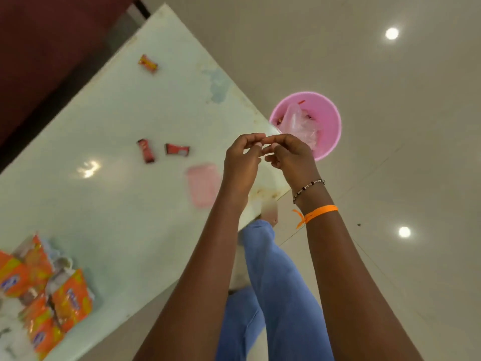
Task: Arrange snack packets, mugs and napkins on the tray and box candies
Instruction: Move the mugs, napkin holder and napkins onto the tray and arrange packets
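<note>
My left hand and my right hand meet fingertip to fingertip above the table's near corner. Whether anything small is pinched between them does not show. Three wrapped red-orange candies lie loose on the table: one far off, and two side by side left of my hands. A small pink box, blurred, rests on the table just left of my left wrist. Several orange snack packets are heaped at the lower left on a white patterned tray.
The pale glossy table runs diagonally, its corner right under my hands. A pink bin holding clear plastic wrappers stands on the beige floor beyond that corner. My legs in blue trousers are below. A dark red wall lies behind the table.
</note>
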Demonstrator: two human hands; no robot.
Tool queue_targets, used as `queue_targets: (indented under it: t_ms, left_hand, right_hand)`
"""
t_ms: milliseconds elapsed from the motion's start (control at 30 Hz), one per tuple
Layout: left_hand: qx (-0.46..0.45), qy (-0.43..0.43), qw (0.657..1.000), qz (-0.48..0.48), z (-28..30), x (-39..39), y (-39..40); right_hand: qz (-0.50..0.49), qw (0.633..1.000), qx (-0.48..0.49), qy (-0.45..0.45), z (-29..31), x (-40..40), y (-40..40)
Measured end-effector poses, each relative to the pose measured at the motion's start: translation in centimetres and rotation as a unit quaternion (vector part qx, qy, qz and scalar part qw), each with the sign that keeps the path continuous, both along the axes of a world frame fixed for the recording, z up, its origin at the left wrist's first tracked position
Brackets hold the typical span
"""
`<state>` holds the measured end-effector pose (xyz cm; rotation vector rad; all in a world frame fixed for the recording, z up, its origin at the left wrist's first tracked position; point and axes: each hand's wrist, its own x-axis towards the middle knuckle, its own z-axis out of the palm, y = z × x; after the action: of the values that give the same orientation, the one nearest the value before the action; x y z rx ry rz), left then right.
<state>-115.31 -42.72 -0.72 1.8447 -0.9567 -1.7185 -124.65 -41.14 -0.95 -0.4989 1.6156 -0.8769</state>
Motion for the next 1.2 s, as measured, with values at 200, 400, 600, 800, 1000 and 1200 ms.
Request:
queue_targets:
  t_ms: [200, 400, 600, 800, 1000, 1200]
  left_hand:
    - [-0.055, 0.030, 0.980, 0.187, 4.2, 10.6, 7.5]
    - [-0.068, 0.021, 0.955, 0.289, 6.9, 23.1, 19.0]
    - [-0.068, 0.009, 0.900, 0.430, 8.3, 34.6, 31.7]
    - [-0.078, 0.009, 0.827, 0.557, 9.2, 44.9, 38.2]
    - [-0.091, 0.012, 0.799, 0.594, 9.7, 55.2, 38.4]
    - [-0.101, 0.003, 0.785, 0.611, 10.0, 64.6, 37.6]
  right_hand:
    - [0.115, 0.993, -0.028, 0.017, 3.8, 11.1, 4.8]
    - [0.239, 0.970, -0.034, -0.010, 6.7, 23.9, 14.0]
    - [0.342, 0.938, -0.024, -0.046, 8.0, 36.2, 24.3]
    - [0.442, 0.895, -0.018, -0.066, 8.7, 47.7, 29.0]
    - [0.482, 0.871, -0.038, -0.083, 9.3, 60.5, 28.3]
    - [0.509, 0.856, -0.039, -0.078, 9.6, 70.8, 27.1]
